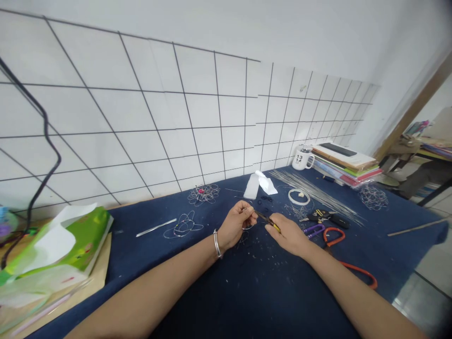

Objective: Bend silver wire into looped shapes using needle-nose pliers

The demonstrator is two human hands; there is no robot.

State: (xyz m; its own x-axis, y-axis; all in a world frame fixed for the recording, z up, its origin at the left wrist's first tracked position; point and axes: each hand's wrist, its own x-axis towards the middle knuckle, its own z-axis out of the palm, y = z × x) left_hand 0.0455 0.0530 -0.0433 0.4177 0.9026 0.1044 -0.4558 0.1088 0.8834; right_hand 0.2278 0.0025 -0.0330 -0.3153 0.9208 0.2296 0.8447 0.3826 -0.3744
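My left hand point(237, 223), a metal bangle on its wrist, is pinched closed on a thin wire piece above the blue cloth point(226, 292). My right hand point(290, 234) is closed round small pliers with yellow-and-black handles point(269, 220), whose tip meets the wire at my left fingertips. A bent wire flower shape point(184, 225) lies just left of my left hand. Small wire scraps are scattered on the cloth under both hands.
Orange-handled tools point(334, 235) and purple-handled scissors point(313, 230) lie right of my right hand. Behind them lie straight wires point(314, 190), a wire coil point(298, 196), a white bottle point(251, 186), a mug point(303, 158) and stacked books point(348, 164). A green tissue pack point(67, 240) sits left.
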